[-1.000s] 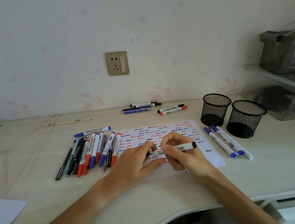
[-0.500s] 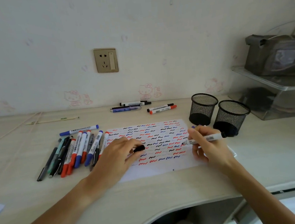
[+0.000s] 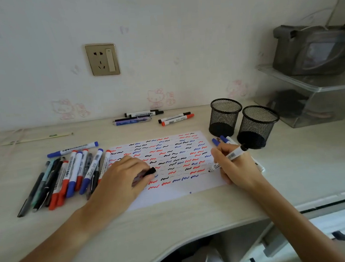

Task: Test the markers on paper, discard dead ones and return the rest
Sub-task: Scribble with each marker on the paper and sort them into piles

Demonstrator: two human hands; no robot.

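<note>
A white paper (image 3: 178, 194) covered in red, blue and black squiggles lies on the desk. My right hand (image 3: 235, 166) grips an uncapped black marker (image 3: 228, 158), its tip touching the paper's right edge. My left hand (image 3: 122, 179) rests on the paper's left side and holds the black cap (image 3: 150, 171) in its fingers. A pile of markers and pens (image 3: 68, 176) lies left of the paper. Two blue-capped markers (image 3: 220, 140) lie right of the paper, partly hidden by my right hand. Two black mesh cups (image 3: 225, 116) (image 3: 256, 125) stand at the right.
Several more markers (image 3: 175, 118) and pens (image 3: 133, 119) lie along the wall at the back. A clear shelf unit with a grey bag (image 3: 314, 51) stands at the far right. A wall socket (image 3: 102, 59) is above the desk. The desk's curved front edge runs below my arms.
The marker was uncapped: my hands came apart, the left keeping the cap and the right carrying the marker to the paper's right edge, tip now lowered onto the sheet.
</note>
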